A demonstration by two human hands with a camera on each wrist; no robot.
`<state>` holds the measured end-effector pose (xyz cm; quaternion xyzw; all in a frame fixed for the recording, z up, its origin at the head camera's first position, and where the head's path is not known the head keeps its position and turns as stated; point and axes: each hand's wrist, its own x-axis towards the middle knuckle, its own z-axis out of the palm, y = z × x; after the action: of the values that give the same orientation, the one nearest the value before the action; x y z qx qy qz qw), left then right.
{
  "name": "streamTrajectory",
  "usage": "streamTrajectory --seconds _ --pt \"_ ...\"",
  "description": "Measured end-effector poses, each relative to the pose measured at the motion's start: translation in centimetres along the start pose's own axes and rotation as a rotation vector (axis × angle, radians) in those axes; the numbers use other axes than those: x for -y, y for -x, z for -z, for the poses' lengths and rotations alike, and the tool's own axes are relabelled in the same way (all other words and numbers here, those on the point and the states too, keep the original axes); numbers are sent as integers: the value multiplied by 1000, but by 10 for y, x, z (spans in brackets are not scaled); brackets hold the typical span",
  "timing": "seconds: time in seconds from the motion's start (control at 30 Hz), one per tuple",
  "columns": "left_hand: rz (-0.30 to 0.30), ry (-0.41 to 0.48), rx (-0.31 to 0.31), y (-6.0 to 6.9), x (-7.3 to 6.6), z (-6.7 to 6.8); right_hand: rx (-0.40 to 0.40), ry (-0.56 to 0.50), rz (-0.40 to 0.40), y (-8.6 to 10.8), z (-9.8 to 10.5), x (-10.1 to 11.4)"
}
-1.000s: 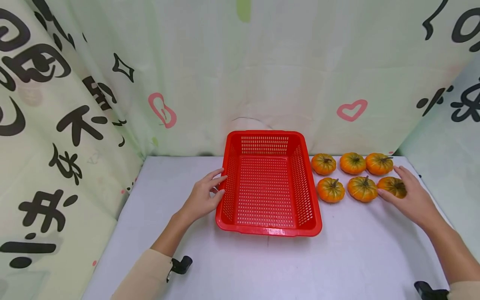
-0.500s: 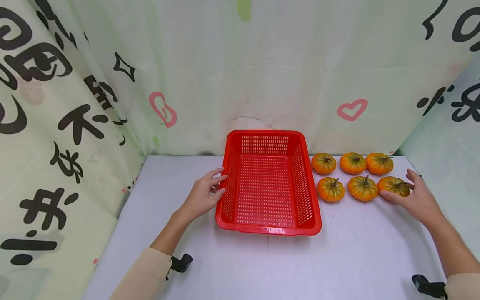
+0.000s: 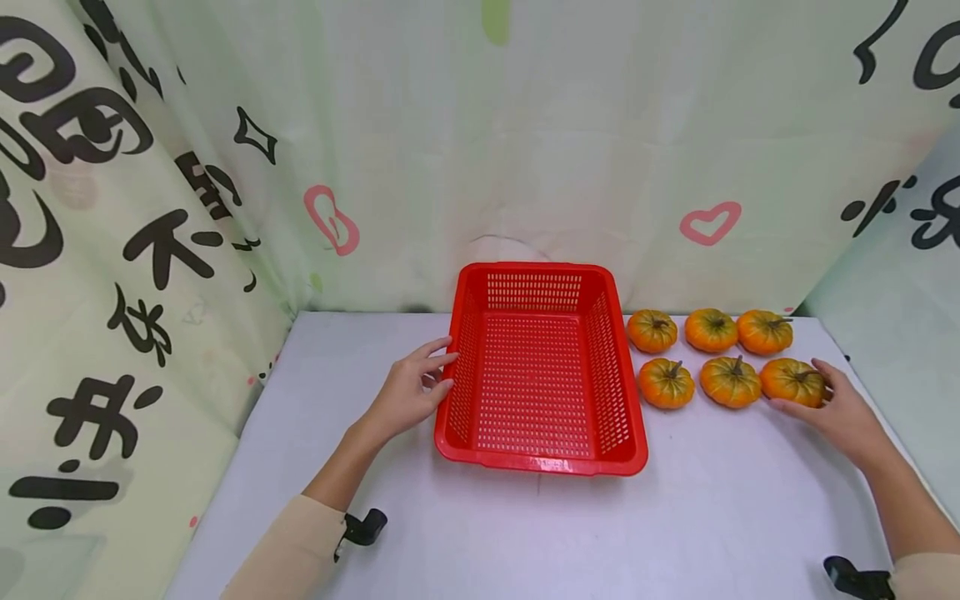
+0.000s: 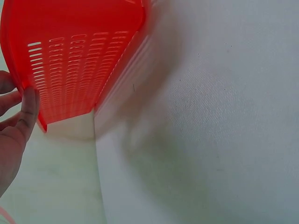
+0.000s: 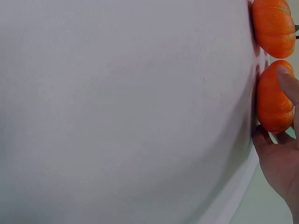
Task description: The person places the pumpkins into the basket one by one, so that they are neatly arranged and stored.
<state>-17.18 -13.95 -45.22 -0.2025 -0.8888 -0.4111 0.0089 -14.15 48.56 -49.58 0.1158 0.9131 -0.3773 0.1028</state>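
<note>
My left hand holds the left rim of a red plastic basket with perforated walls; in the left wrist view the thumb lies against the rim. Small orange pumpkins stand in two rows of three to the right of the basket. At the right end of the front row, my right hand grips a pumpkin, thumb at its near side and fingers round its right side. The right wrist view shows this thumb on the orange pumpkin. Some fingertips are hidden behind it.
Next to the gripped pumpkin stands the middle front pumpkin, then another pumpkin close to the basket's right wall. The back row includes a pumpkin near the curtain. A white cloth covers the table.
My right hand's fingers have shifted from over the front right pumpkin to its right side, and its stem has come into view. My left hand has stayed on the basket rim.
</note>
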Motion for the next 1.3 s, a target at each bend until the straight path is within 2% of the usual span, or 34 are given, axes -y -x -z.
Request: streamTrajectory --seconds 0.2,0.43,0.73,0.93,1.3 --pt "7 8 2 1 1 0 -9 37 -19 1 0 -2" --pt "13 25 0 2 1 1 -17 8 2 2 1 -4" --pt "34 36 0 2 1 -1 -43 19 2 8 5 -4" --pt "34 40 -5 3 0 0 -78 32 -5 10 7 3" --pt "25 31 1 1 -1 0 -89 59 76 14 15 32"
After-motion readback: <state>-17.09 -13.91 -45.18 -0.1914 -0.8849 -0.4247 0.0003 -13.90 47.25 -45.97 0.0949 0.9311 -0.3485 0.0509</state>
